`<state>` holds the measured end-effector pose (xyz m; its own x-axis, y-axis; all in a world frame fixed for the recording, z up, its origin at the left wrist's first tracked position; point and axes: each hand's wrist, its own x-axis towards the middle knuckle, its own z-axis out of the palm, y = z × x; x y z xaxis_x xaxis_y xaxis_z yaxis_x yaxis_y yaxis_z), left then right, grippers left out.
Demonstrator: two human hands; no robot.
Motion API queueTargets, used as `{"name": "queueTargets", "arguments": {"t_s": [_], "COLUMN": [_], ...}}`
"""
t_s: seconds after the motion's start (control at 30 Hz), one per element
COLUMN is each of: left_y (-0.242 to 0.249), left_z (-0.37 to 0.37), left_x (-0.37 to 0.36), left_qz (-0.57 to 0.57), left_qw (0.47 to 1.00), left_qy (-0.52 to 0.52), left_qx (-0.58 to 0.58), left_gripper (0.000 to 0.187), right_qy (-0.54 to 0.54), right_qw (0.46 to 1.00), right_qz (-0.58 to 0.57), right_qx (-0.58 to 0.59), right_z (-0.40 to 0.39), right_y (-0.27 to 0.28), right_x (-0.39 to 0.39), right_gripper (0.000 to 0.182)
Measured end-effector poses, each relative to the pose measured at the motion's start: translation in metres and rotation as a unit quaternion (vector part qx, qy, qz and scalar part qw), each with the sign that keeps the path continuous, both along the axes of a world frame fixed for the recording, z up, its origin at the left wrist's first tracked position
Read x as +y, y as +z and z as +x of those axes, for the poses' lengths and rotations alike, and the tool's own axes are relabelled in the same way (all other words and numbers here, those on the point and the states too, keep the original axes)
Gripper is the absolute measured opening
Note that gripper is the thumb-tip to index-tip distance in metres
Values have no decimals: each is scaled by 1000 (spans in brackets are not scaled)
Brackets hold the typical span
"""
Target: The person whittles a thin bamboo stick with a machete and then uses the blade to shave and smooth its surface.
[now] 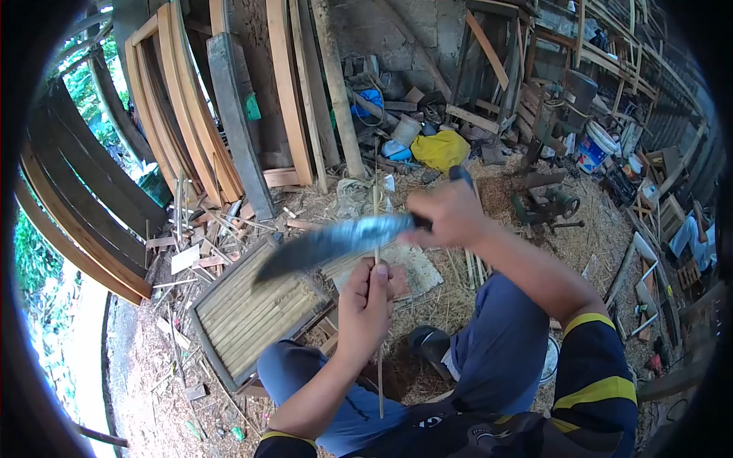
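My right hand (448, 214) is wrapped round the dark handle of a machete (336, 240). Its broad blade points left and slightly down, somewhat blurred. Thumb and fingers of my left hand (366, 301) close on a thin wooden strip (381, 382), held nearly upright over my lap. The blade crosses the strip just above my left hand in this view. Below the strip's lower end are my blue trousers (500, 343).
A framed bamboo-slat panel (256, 320) lies at my left knee. Wood scraps (217, 240) and shavings cover the floor. Long planks (286, 91) lean behind. A yellow cloth (441, 149), a metal vise (546, 206) and a bucket (595, 145) are farther right.
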<state>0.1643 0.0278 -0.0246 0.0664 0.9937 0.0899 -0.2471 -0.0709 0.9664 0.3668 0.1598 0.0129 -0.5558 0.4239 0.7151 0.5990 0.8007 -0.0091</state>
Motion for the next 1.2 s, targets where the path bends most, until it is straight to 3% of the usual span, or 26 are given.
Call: {"name": "queueTargets", "arguments": {"t_s": [0.17,0.27,0.37,0.4,0.53,0.67,0.8,0.93,1.03,1.2], "left_y": [-3,-9,-5,-7,-4,-11,-3,-12,-18,-9], "left_z": [2,1,4,6,8,4,9,7,7,7], "left_x": [1,8,7,6,0,10,3,8,11,8], "left_qz": [27,32,33,39,5,16,10,37,62,45], "left_qw": [999,999,999,998,999,999,999,998,995,997], "left_qy": [-4,11,18,21,12,15,19,16,29,31], "left_qx": [28,22,31,41,37,27,25,52,73,50], "left_gripper": [22,22,22,22,22,22,22,22,21,21], "right_qy": [-134,-16,-5,14,-117,-14,-4,-161,-64,-12], "right_qw": [981,998,998,999,983,998,999,978,991,999], "right_qz": [-86,-36,43,27,-94,-37,27,-86,-56,34], "right_qx": [112,54,-48,-40,104,39,-36,100,105,-37], "right_z": [28,11,-3,-3,17,11,4,17,19,4], "right_y": [-3,4,0,3,5,0,5,2,2,8], "right_x": [26,2,-16,-12,17,0,-10,18,10,-15], "right_gripper": [56,56,57,57,58,60,59,56,57,59]}}
